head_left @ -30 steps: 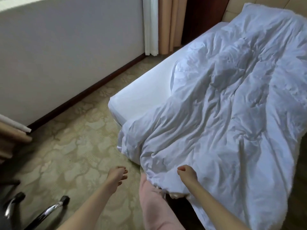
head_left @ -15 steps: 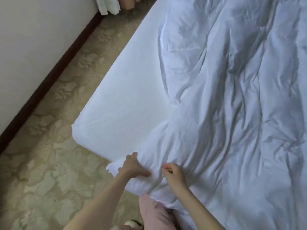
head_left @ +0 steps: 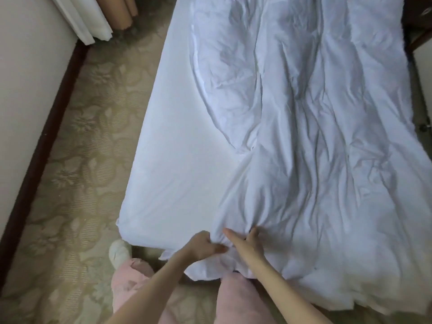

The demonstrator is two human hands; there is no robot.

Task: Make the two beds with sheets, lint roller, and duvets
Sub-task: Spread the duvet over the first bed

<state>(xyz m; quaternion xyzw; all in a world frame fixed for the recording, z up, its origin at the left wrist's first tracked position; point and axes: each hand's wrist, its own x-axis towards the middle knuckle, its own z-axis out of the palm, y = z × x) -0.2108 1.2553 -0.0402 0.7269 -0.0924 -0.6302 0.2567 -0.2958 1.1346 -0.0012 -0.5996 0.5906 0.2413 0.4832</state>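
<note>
A crumpled white duvet (head_left: 315, 136) lies askew over the right part of a bed, its near edge hanging off the foot. The fitted white sheet (head_left: 177, 164) shows bare along the bed's left side. My left hand (head_left: 205, 245) grips a bunched fold of the duvet at the foot of the bed. Right beside it, my right hand (head_left: 246, 242) holds the same bunch, fingers curled into the fabric. The duvet's near left corner droops below my hands.
Patterned beige carpet (head_left: 81, 160) runs between the bed and a pale wall with a dark skirting board (head_left: 39, 150) on the left. Curtains (head_left: 93, 17) hang at the far left. Dark furniture (head_left: 418, 24) stands at the far right. My pink-clad legs and white shoe (head_left: 120, 252) are below.
My left hand came off the floor side and took hold of the duvet beside my right hand. I have moved closer over the foot of the bed, and the bunched corner has shifted right.
</note>
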